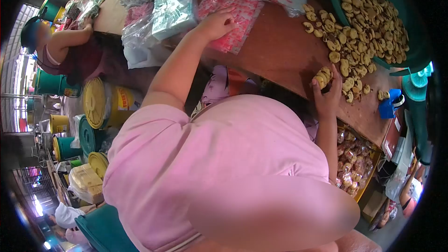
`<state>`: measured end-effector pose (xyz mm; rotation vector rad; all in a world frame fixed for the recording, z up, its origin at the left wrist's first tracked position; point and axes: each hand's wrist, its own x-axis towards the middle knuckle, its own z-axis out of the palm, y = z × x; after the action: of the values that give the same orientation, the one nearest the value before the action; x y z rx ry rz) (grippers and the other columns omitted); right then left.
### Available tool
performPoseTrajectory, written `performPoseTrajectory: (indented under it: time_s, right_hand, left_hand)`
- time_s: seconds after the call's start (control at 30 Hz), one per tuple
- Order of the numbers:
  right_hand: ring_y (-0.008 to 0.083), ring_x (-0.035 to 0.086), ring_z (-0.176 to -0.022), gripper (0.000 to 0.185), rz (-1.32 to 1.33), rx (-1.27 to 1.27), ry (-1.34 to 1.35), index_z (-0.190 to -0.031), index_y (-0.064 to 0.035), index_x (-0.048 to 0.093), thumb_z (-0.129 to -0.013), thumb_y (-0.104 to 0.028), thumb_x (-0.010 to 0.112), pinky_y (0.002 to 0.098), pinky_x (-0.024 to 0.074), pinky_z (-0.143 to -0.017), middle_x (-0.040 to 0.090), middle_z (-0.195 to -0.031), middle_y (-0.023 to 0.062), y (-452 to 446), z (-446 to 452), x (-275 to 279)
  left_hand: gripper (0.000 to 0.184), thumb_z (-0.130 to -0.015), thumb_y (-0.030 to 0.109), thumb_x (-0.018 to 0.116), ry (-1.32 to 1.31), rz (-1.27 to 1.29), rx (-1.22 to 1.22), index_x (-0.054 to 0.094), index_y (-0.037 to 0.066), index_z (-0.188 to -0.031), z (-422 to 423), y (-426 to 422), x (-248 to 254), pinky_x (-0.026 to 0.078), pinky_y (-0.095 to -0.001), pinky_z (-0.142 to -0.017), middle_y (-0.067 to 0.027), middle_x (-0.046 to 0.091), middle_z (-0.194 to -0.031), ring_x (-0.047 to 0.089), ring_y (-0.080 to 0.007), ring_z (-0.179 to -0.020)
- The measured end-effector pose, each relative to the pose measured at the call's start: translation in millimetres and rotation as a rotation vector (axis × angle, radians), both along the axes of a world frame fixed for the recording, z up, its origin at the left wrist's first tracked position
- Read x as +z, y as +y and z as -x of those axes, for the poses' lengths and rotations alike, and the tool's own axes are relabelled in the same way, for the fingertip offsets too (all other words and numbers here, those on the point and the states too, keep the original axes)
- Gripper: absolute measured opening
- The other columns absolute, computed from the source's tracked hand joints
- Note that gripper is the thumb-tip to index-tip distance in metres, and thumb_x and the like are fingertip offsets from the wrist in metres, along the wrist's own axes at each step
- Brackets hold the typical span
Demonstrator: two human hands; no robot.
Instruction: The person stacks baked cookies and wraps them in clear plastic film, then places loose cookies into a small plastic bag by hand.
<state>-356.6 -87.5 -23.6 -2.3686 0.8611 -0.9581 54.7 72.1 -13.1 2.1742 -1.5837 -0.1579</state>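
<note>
My right hand [330, 94] is closed around a short stack of round yellow-brown biscuits [322, 78] at the table's front edge. Just beyond it spreads a large heap of the same biscuits [373, 23], each dark in the middle, spilling from a tipped green tub [415, 28]. On the left, my left hand [217, 25] lies over a pile of red-and-white printed plastic bags [242, 23], fingers loosely bent and apart. I see nothing held in it.
Clear-wrapped packs [175, 13] lie left of my left hand. A blue container [391, 104] stands at the table's right end, above a crate of bagged biscuits [354, 163]. Lidded buckets [94, 102] stand at left, near another person [58, 51].
</note>
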Motion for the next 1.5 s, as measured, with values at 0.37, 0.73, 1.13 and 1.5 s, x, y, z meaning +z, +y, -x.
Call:
performPoseTrajectory:
  time_s: [0.37, 0.73, 1.13, 1.5]
  right_hand:
    - [0.0381, 0.049, -0.129, 0.07, -0.067, 0.007, -0.014, -0.145, -0.0044, 0.046, -0.085, -0.021, 0.079, 0.0461, 0.0394, -0.11, 0.051, -0.139, 0.0213, 5, 3, 5]
    - [0.0294, 0.049, -0.131, 0.069, -0.116, -0.071, -0.331, -0.147, 0.0014, 0.04, -0.089, -0.017, 0.075, 0.0391, 0.0375, -0.112, 0.049, -0.142, 0.0188, -9, 11, -9]
    - [0.0342, 0.054, -0.127, 0.086, -0.291, -0.105, -0.126, -0.145, -0.0021, 0.043, -0.078, -0.034, 0.086, 0.0409, 0.0444, -0.107, 0.055, -0.138, 0.0222, -6, 20, 8]
    - [0.0397, 0.056, -0.12, 0.091, -0.082, 0.026, 0.173, -0.148, -0.0096, 0.042, -0.073, -0.033, 0.087, 0.0463, 0.0469, -0.102, 0.058, -0.13, 0.0219, -3, -29, 5]
  left_hand:
    - [0.021, -0.098, 0.022, 0.058, 0.048, 0.03, 0.098, 0.067, 0.004, -0.104, -14, -15, 11, 0.047, -0.0406, -0.101, -0.0159, 0.061, -0.133, 0.06, -0.0331, -0.117]
    - [0.032, -0.095, 0.033, 0.064, 0.445, 0.118, -0.55, 0.067, 0.007, -0.112, 187, -104, -11, 0.049, -0.0424, -0.098, -0.0164, 0.065, -0.119, 0.061, -0.0326, -0.115]
    - [0.09, -0.076, 0.056, 0.078, -0.091, -0.077, -0.387, 0.047, 0.011, -0.147, 158, -67, -18, 0.02, -0.0616, -0.12, -0.0066, 0.04, -0.157, 0.026, -0.0346, -0.15]
    - [0.091, -0.076, 0.056, 0.078, -0.032, -0.19, -0.426, 0.047, 0.011, -0.148, 155, -65, 4, 0.018, -0.0582, -0.121, -0.0072, 0.04, -0.157, 0.023, -0.0336, -0.151]
